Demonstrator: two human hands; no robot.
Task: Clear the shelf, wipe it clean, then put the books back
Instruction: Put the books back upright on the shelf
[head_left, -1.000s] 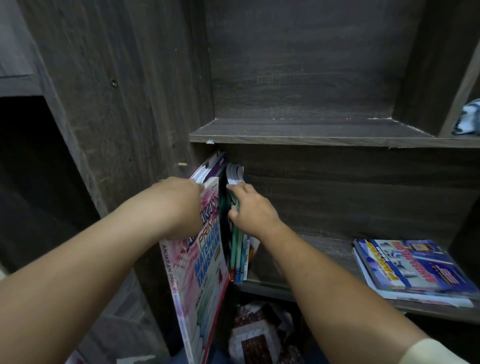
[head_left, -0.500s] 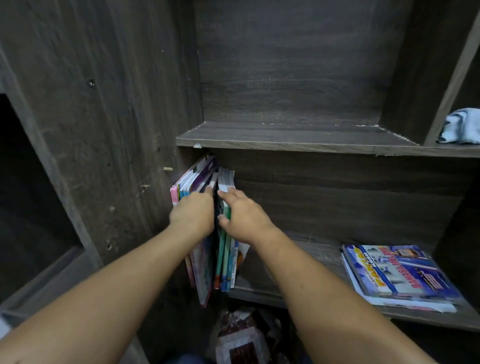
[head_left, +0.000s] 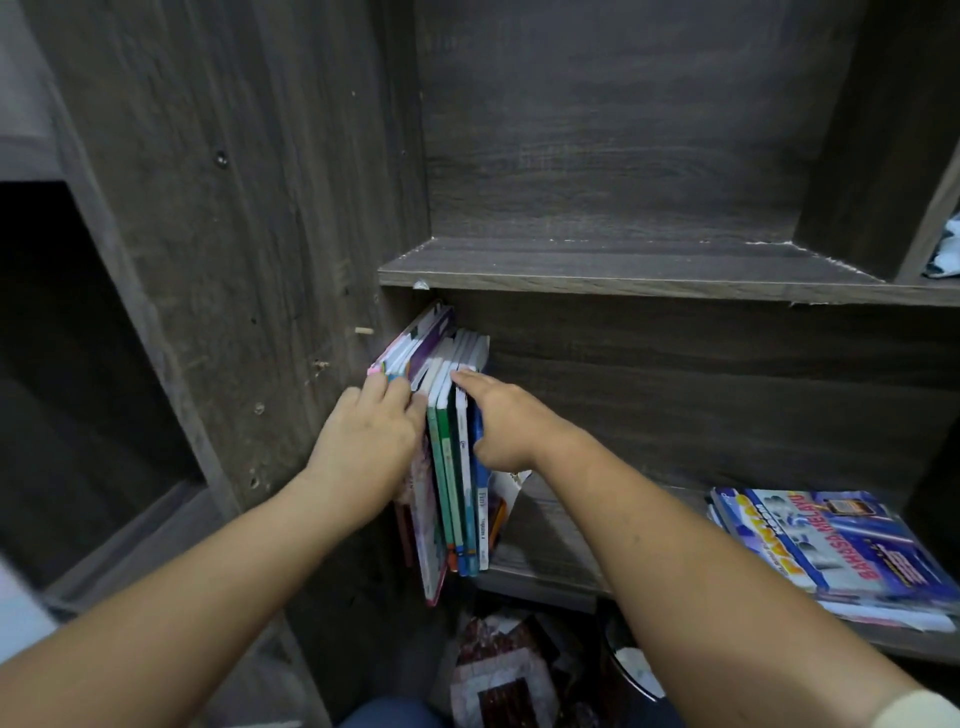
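A row of upright books (head_left: 457, 467) stands at the left end of the lower shelf (head_left: 545, 577), against the cabinet's side panel. My left hand (head_left: 369, 436) holds the spine of a large pink book (head_left: 428, 561), thumb on one side and fingers on the other. That book sits in the row, with its lower corner sticking out past the shelf edge. My right hand (head_left: 498, 421) grips the green, white and blue books on the right of the row. One finger lies along their top and the others curl behind them.
A stack of blue magazines (head_left: 831, 551) lies flat at the right end of the same shelf. The upper shelf (head_left: 623, 265) is bare. A cloth (head_left: 946, 249) shows at the far right. Patterned items (head_left: 498, 670) lie on the floor below.
The pink book has gone from hanging out in front of the shelf to standing inside the row. My left hand followed it in, while my right hand stayed on the neighbouring books.
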